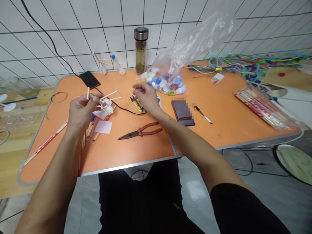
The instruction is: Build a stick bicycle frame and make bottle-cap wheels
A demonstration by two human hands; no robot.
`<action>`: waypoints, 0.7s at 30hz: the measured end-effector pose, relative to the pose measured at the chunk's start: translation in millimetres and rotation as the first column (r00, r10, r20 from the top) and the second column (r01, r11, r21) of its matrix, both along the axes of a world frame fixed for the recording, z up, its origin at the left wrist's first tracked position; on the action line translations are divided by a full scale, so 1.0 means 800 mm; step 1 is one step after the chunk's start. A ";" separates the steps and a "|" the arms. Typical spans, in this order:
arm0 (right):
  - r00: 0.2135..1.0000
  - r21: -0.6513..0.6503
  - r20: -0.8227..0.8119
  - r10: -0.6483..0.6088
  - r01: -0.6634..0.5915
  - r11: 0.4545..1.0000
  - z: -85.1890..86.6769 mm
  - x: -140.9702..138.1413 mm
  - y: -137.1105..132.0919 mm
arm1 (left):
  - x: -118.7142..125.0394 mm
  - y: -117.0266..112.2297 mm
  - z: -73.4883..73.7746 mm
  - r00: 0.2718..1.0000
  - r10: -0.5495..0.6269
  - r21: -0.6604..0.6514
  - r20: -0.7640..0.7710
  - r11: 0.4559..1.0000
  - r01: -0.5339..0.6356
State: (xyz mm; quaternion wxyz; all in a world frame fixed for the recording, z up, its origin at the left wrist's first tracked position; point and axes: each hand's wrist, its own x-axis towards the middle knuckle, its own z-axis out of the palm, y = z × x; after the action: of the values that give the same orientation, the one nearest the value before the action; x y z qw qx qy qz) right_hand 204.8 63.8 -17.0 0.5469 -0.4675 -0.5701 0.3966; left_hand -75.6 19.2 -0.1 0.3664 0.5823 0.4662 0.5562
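My left hand (pixel 81 109) is raised over the orange table (pixel 219 113), fingers closed on a small frame of thin wooden sticks (pixel 107 97) with a white cap at its lower end. My right hand (pixel 146 96) hovers just above small yellow-handled snips (pixel 136 104), fingers curled, with a thin stick showing by the fingertips. Red-handled long-nose pliers (pixel 141 131) lie on the table below the right hand. A black cable (pixel 122 109) runs under both hands.
A clear bag of coloured bottle caps (pixel 165 83), a glass flask (pixel 140 50), a finished stick model (pixel 107 63), two phones (pixel 182 112) (pixel 89 79), a pen (pixel 204 115), packs of chopsticks (pixel 263 109), pink paper (pixel 103 126) and coloured cords (pixel 253 63) lie around.
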 end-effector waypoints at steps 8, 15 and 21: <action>0.996 0.173 0.039 -0.081 0.074 0.982 -0.033 0.008 0.027 | 0.035 0.015 0.036 0.997 0.047 -0.023 0.056 0.999 -0.046; 0.993 0.221 0.093 -0.073 0.051 0.974 -0.042 0.020 0.007 | 0.027 0.024 -0.003 0.991 0.057 -0.053 0.120 0.997 -0.051; 0.993 0.270 0.107 -0.047 0.016 0.963 -0.035 0.023 -0.018 | 0.034 0.004 -0.004 0.990 0.023 -0.088 0.139 0.996 -0.011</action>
State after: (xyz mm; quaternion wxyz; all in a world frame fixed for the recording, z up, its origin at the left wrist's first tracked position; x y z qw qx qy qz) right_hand 223.5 49.3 -45.0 0.5786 -0.4197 -0.6410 0.2796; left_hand -48.5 22.2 -3.4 0.4185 0.5213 0.4683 0.5777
